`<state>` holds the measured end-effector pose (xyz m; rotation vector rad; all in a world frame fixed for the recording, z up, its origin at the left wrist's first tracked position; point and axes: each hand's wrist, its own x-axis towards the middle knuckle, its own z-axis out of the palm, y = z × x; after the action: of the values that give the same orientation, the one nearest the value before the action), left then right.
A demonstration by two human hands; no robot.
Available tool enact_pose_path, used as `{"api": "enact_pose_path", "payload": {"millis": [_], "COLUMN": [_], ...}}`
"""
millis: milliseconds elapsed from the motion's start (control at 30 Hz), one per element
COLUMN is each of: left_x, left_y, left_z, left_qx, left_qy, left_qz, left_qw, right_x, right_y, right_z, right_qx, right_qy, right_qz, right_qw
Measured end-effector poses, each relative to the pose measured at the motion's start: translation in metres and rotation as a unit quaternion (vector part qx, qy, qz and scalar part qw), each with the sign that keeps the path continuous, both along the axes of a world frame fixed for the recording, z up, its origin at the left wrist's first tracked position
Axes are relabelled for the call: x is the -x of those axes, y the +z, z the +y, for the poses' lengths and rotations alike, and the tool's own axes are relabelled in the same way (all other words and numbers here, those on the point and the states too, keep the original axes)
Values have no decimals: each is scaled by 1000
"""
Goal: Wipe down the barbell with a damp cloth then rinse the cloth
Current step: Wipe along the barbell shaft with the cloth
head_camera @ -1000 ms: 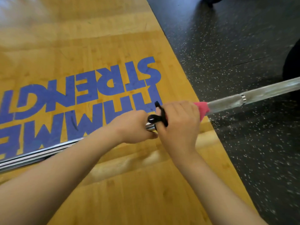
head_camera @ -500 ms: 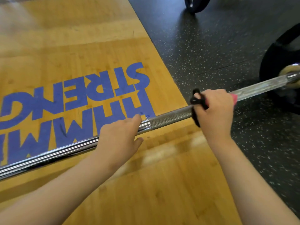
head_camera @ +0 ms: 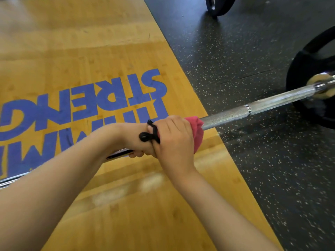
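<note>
One barbell (head_camera: 228, 114) runs from the lower left, over the wooden platform (head_camera: 108, 51), out to a black weight plate (head_camera: 308, 69) on the speckled rubber floor (head_camera: 235, 42). The pink cloth (head_camera: 198, 131) is wrapped round its shaft right where platform meets rubber, at the inner end of the knurled section. The person's right grip (head_camera: 174, 140) is curled fully closed over the cloth, and a black loop (head_camera: 147, 134) sticks out at its thumb side. The left grip (head_camera: 135, 139) touches it, its fingers tucked under the bare shaft and closed round it.

Half a second ago the cloth sat further out towards the plate, and the left grip lay flat and open on the bar, well apart from the right. Now the cloth has been drawn back inward until both meet, much as they stood a second ago. That reads as back-and-forth strokes over one stretch. The wiping looks well under way but unfinished: the shaft nearer the plate and the long run to the left likely still need passes, and rinsing comes after that.
</note>
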<state>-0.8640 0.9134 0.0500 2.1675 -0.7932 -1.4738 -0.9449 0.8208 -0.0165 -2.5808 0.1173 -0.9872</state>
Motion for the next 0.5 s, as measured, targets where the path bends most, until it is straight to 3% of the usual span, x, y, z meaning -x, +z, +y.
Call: {"api": "enact_pose_path", "payload": {"millis": [33, 100, 167, 233, 300, 400, 500], "left_x": [-2, 3, 16, 34, 48, 53, 50], "left_y": [2, 1, -7, -16, -21, -32, -36], "left_z": [0, -2, 1, 5, 8, 8, 3], "left_qx": [-9, -12, -39, -59, -12, 9, -51], "left_qy": [2, 24, 59, 46, 38, 11, 21], "left_qz": [32, 5, -157, -391, -509, -584, -581], "left_qw": [999, 1000, 985, 917, 860, 811, 812], "right_x": [0, 1, 2, 6, 10, 14, 11], "right_y": [1, 4, 7, 7, 6, 5, 3], "right_z": [-4, -17, -32, -55, -86, -128, -132], "right_qx": [16, 43, 56, 57, 55, 20, -24], "right_qy": [10, 29, 28, 7, -33, -103, -128], "right_qz": [-1, 6, 16, 20, 30, 56, 55], "right_qw": [1000, 999, 998, 998, 997, 993, 990]}}
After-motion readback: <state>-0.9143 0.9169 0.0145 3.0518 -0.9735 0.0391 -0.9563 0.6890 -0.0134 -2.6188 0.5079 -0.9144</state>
